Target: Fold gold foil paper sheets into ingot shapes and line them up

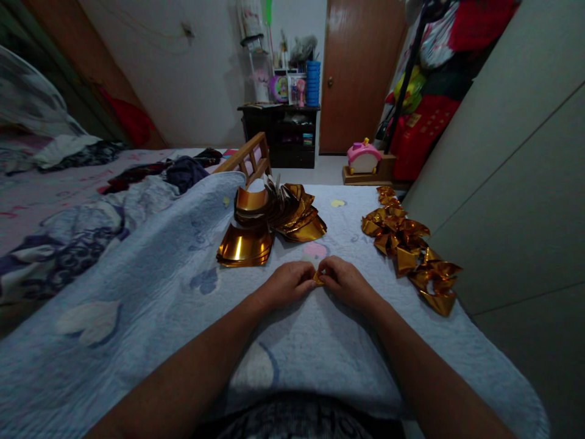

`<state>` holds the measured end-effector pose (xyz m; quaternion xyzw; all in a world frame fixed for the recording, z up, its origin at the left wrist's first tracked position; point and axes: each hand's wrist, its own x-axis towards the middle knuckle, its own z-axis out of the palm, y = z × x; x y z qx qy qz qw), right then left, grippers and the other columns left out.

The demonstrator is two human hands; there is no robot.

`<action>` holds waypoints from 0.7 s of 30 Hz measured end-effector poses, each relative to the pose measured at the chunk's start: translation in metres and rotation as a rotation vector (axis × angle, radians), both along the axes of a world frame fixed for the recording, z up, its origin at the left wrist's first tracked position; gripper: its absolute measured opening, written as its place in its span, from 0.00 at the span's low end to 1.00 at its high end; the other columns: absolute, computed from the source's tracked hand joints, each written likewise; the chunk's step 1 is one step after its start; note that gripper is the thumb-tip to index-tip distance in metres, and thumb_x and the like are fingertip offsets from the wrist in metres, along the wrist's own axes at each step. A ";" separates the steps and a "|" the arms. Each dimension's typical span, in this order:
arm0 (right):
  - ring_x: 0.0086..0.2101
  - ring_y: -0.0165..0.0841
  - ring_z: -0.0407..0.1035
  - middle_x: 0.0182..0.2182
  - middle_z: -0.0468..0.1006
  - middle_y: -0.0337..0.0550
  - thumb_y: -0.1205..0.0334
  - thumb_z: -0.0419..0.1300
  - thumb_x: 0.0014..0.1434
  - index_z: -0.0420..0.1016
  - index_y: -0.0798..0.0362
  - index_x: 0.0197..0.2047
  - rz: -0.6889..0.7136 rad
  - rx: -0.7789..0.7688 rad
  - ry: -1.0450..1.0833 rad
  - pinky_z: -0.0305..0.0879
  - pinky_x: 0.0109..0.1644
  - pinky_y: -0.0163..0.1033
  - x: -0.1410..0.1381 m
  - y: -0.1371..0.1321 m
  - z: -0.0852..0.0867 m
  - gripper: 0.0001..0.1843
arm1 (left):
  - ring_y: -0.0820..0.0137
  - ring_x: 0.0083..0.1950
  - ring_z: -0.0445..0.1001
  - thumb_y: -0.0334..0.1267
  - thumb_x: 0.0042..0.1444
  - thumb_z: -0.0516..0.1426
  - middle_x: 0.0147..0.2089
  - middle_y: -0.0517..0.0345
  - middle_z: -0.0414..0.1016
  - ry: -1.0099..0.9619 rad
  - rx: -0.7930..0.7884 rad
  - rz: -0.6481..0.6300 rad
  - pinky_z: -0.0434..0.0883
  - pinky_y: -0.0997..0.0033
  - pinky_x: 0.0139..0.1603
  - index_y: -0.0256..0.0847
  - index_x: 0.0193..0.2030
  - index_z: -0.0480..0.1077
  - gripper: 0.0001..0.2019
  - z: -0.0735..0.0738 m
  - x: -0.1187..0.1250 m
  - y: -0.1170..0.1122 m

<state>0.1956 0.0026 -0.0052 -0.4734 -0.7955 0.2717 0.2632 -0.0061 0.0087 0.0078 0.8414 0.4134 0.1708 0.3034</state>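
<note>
Between my two hands is a small piece of gold foil paper, mostly hidden by the fingers. My left hand pinches its left side, and my right hand pinches the right side. Just beyond my left hand lie stacks of flat, curling gold foil sheets, some fanned out to the right. Off to the right of my right hand runs a row of folded gold foil pieces, heaped against one another. Everything rests on a light blue quilted cover with heart shapes.
A wooden rail stands at the far left edge of the cover. Rumpled clothes lie on the bed to the left. Close on the right is a pale cabinet. Beyond are a dark shelf unit and a pink toy.
</note>
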 end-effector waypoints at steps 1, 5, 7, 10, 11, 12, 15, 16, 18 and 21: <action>0.31 0.30 0.62 0.30 0.69 0.37 0.72 0.59 0.58 0.72 0.53 0.39 0.001 -0.002 -0.003 0.56 0.37 0.35 0.000 0.000 0.000 0.07 | 0.69 0.36 0.70 0.36 0.61 0.57 0.34 0.59 0.73 -0.001 0.001 0.000 0.62 0.72 0.37 0.39 0.36 0.70 0.04 0.000 0.000 0.000; 0.32 0.31 0.63 0.31 0.70 0.37 0.72 0.59 0.58 0.72 0.53 0.39 0.002 0.002 -0.006 0.56 0.38 0.35 0.000 0.000 0.001 0.06 | 0.69 0.36 0.70 0.36 0.61 0.57 0.33 0.59 0.72 -0.007 -0.003 0.001 0.62 0.73 0.36 0.39 0.36 0.70 0.04 -0.002 0.000 0.001; 0.32 0.31 0.63 0.31 0.71 0.37 0.72 0.59 0.58 0.72 0.53 0.39 0.001 0.004 -0.008 0.57 0.38 0.35 0.000 0.000 0.000 0.06 | 0.69 0.37 0.70 0.36 0.60 0.57 0.33 0.59 0.73 -0.012 -0.005 0.000 0.62 0.73 0.37 0.39 0.36 0.70 0.04 -0.003 0.000 0.001; 0.32 0.31 0.64 0.31 0.71 0.38 0.72 0.59 0.58 0.72 0.53 0.38 0.001 0.012 -0.011 0.57 0.38 0.35 0.000 0.001 -0.001 0.06 | 0.69 0.37 0.70 0.36 0.61 0.57 0.34 0.59 0.73 -0.009 -0.002 0.005 0.62 0.73 0.36 0.39 0.36 0.70 0.04 -0.002 0.000 0.001; 0.33 0.31 0.64 0.31 0.71 0.38 0.72 0.59 0.58 0.72 0.53 0.38 -0.001 0.016 -0.012 0.57 0.39 0.36 0.000 0.001 -0.001 0.06 | 0.69 0.36 0.70 0.37 0.61 0.57 0.33 0.59 0.73 -0.005 0.001 0.008 0.62 0.73 0.36 0.39 0.36 0.70 0.04 -0.002 0.000 0.001; 0.33 0.31 0.64 0.31 0.71 0.38 0.73 0.59 0.58 0.72 0.53 0.38 -0.002 0.019 -0.014 0.57 0.39 0.36 0.000 0.001 -0.002 0.06 | 0.69 0.36 0.70 0.37 0.61 0.57 0.33 0.59 0.73 -0.001 0.003 0.011 0.62 0.73 0.36 0.39 0.36 0.70 0.05 -0.002 0.000 0.001; 0.33 0.31 0.64 0.31 0.72 0.38 0.73 0.59 0.58 0.73 0.53 0.38 -0.002 0.015 -0.021 0.58 0.39 0.36 0.000 0.001 -0.001 0.07 | 0.69 0.36 0.69 0.36 0.61 0.57 0.33 0.59 0.72 0.000 0.003 0.014 0.61 0.73 0.35 0.39 0.35 0.69 0.05 -0.002 0.000 0.000; 0.33 0.31 0.65 0.31 0.72 0.39 0.73 0.59 0.58 0.73 0.53 0.38 0.000 0.014 -0.023 0.58 0.39 0.36 0.000 0.001 -0.001 0.06 | 0.69 0.35 0.69 0.36 0.61 0.57 0.33 0.59 0.72 -0.002 0.002 0.013 0.61 0.73 0.35 0.39 0.35 0.69 0.05 -0.002 0.001 0.000; 0.33 0.32 0.65 0.32 0.72 0.39 0.72 0.59 0.59 0.73 0.54 0.38 0.005 0.016 -0.025 0.59 0.39 0.36 0.000 0.000 0.000 0.06 | 0.69 0.35 0.69 0.36 0.60 0.57 0.32 0.60 0.72 -0.003 -0.001 0.008 0.61 0.73 0.35 0.39 0.34 0.70 0.05 -0.002 0.001 0.000; 0.34 0.32 0.66 0.32 0.73 0.40 0.73 0.59 0.59 0.73 0.54 0.38 0.016 0.023 -0.025 0.59 0.40 0.37 0.001 0.000 0.001 0.06 | 0.70 0.35 0.69 0.36 0.60 0.57 0.32 0.60 0.72 0.002 0.003 0.003 0.60 0.72 0.35 0.39 0.34 0.70 0.05 -0.001 0.001 0.000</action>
